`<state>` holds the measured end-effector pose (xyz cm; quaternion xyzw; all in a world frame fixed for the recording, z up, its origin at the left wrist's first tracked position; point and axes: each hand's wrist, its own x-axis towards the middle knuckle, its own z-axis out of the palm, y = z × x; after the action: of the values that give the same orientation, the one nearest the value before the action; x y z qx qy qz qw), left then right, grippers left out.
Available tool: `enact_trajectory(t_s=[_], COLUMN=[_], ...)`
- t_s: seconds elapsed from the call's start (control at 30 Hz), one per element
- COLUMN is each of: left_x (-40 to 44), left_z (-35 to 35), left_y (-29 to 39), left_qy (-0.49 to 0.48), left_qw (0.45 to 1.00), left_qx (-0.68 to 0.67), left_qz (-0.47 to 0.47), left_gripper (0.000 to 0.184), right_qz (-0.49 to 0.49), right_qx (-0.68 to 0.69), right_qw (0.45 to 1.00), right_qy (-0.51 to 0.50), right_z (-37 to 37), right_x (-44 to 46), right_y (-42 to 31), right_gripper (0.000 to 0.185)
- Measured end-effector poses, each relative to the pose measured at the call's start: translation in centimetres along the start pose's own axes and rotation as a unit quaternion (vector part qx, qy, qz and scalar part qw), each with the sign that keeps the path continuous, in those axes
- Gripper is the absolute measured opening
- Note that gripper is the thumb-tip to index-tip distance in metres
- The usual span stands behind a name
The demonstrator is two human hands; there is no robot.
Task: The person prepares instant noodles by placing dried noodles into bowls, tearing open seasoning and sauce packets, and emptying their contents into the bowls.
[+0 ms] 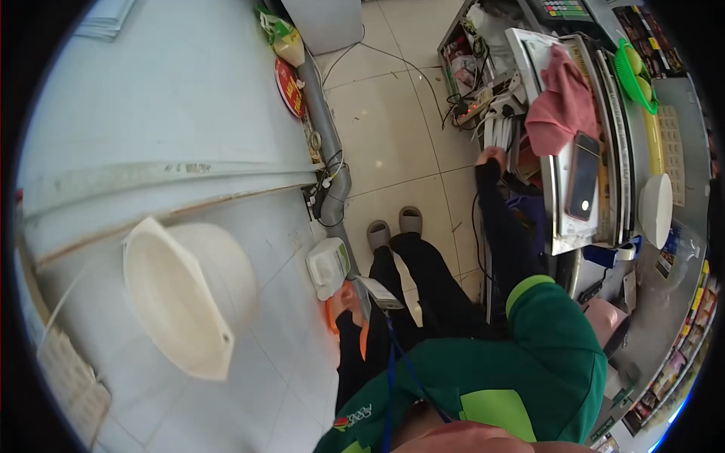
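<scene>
My left hand (346,300) is closed on an orange, thin, bag-like piece (331,315) that shows on both sides of it. Just beyond that hand is a white plastic container (327,266) with a green-edged label. My right hand (492,156) reaches into the open side of the counter at right. Its fingers are curled at the lower end of a bundle of white strips (497,133); whatever they grip is hidden. A power strip (477,107) with plugs and cables lies just past this hand.
On the counter at right are a pink cloth (563,106), a phone (584,176), a green basket (634,75) and a white bowl (655,211). A white basin (177,302) is at left. Cables and a grey pipe (337,189) run along the tiled floor (385,143).
</scene>
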<state>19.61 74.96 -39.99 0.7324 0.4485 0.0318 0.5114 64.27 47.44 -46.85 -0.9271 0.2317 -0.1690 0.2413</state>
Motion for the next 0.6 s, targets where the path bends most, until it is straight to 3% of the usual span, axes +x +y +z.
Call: enact_trajectory(t_s=[0.03,0.13,0.27,0.6], left_x=[-0.2,-1.0,-2.8,-5.9], left_z=[-0.4,-0.5,0.7,0.4], left_y=[-0.1,-1.1,-3.4,-7.1], left_qy=[0.017,0.029,-0.004,-0.042], left_qw=[0.998,0.988,0.969,0.91], left_qx=[-0.005,-0.05,-0.126,-0.193], left_qz=[-0.059,-0.144,-0.212,-0.365], left_gripper=[0.021,0.021,0.021,0.02], right_qz=[0.045,0.012,-0.068,-0.036], right_qx=[-0.03,0.037,0.039,-0.074], right_qw=[0.998,0.998,0.995,0.997], right_qy=[0.007,-0.05,0.053,0.01], right_z=[0.5,2.6,9.1,10.7], right_x=[2.0,6.4,10.6,14.5], right_y=[0.0,2.4,4.7,2.9], right_gripper=[0.024,0.026,0.029,0.031])
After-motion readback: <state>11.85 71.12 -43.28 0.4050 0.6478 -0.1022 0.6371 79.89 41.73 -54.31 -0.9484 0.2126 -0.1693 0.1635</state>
